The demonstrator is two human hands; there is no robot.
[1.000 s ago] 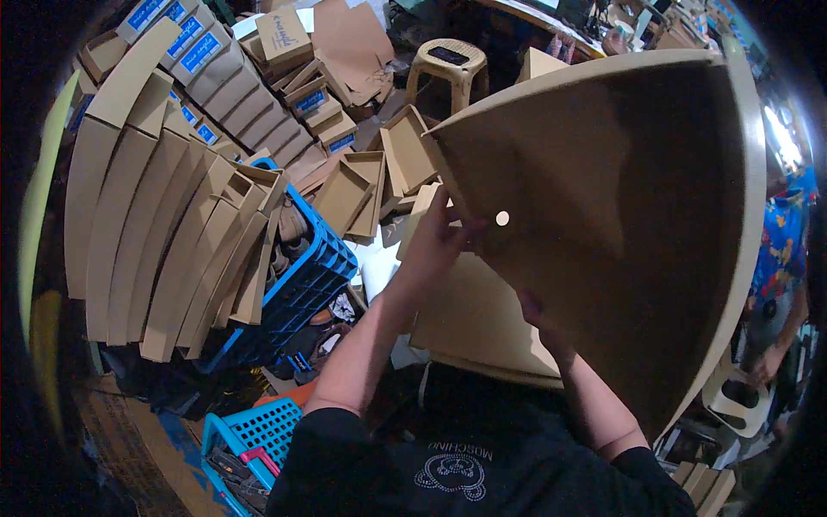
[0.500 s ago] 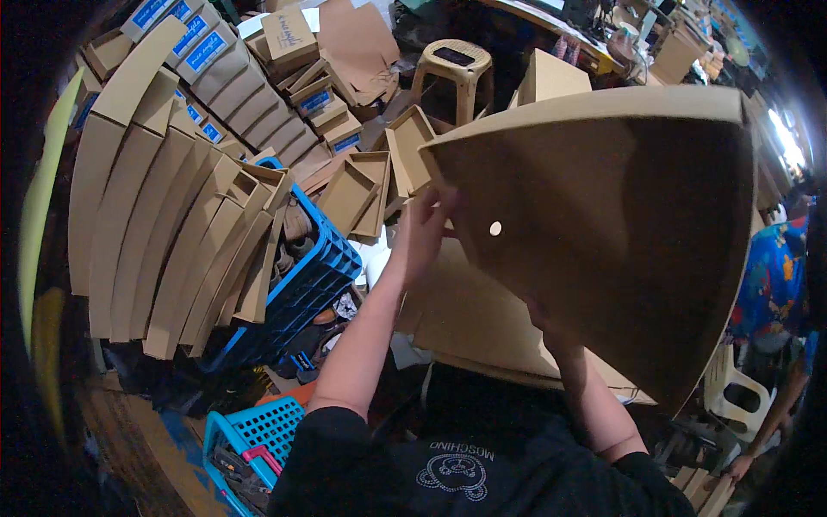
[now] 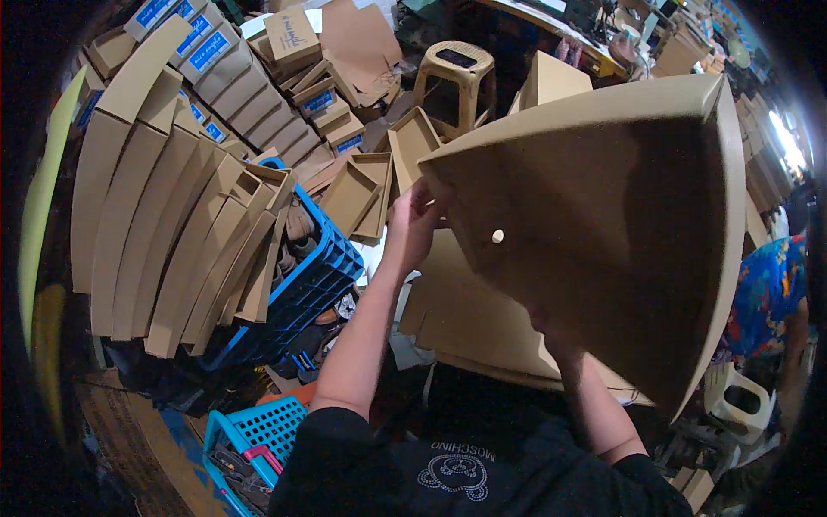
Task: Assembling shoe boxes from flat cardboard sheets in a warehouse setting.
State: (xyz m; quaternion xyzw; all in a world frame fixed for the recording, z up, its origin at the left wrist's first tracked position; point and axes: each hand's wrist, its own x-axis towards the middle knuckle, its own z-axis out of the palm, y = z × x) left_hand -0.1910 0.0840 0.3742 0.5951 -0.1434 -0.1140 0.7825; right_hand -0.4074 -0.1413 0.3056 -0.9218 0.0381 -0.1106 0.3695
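Observation:
I hold up a large brown cardboard box (image 3: pixel 603 215), tilted, its shaded side facing me. A small round hole (image 3: pixel 498 236) goes through it. My left hand (image 3: pixel 413 226) is closed on the box's left edge, near the upper corner. Lower down, my right hand (image 3: pixel 558 338) grips the bottom edge; its fingers are partly lost in shadow. Beneath the box lie flat cardboard pieces (image 3: pixel 474 319), stacked in front of me.
Nested cardboard trays (image 3: pixel 164 233) lean over a blue crate (image 3: pixel 319 258) holding shoes. Boxes with blue labels (image 3: pixel 250 95) are stacked behind, near a plastic stool (image 3: pixel 455 82) with a phone on it. A turquoise basket (image 3: pixel 258 439) stands lower left. At right is a person in a colourful shirt (image 3: pixel 767 297).
The box has turned a little, so more of its right side wall shows and its top edge sits slightly lower. Both hands keep their hold. The person at right has shifted.

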